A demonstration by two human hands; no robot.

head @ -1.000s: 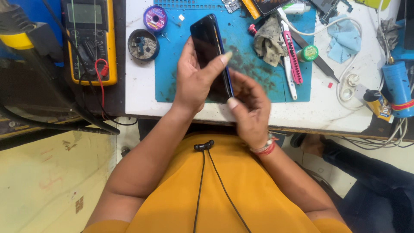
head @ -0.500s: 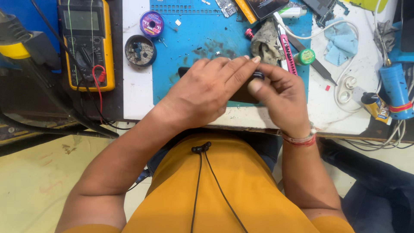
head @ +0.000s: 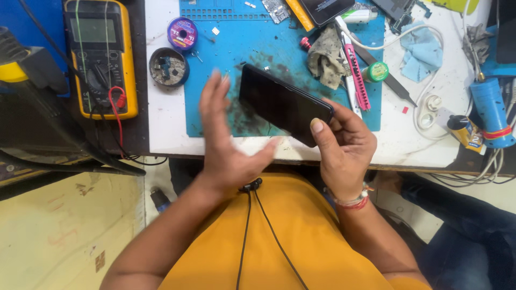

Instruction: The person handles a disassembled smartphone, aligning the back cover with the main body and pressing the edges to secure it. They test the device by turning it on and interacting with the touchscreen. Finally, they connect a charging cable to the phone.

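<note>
We've got the black phone [head: 285, 104] in our right hand [head: 344, 147] — thumb pressed on its near right corner, the other fingers wrapped under and behind it, so it's a firm grasp at that one end only. The phone is tilted, dark screen up, its far end reaching out over the blue work mat [head: 226, 53] w/o touching it as far as we can tell.

Our left hand [head: 226, 139] is off the phone — spread open, fingers straight and a bit blurred, thumb out toward the phone's near edge but apart from it. It holds nothing; palm faces right, toward the phone, just beside it.

Around the hands: the mat sits on a white bench top [head: 161, 113], smudged dark below the phone. Left of the mat there's a round tin of small parts [head: 169, 66] and a purple spool [head: 183, 33]. Further left, a yellow multimeter [head: 101, 56] w/ a red lead. Right of the phone, a grey rag [head: 325, 56], a pink tool [head: 357, 80] and a green-capped pot [head: 378, 71]. A light blue cloth [head: 424, 51] lies farther right, well apart from both hands.
</note>
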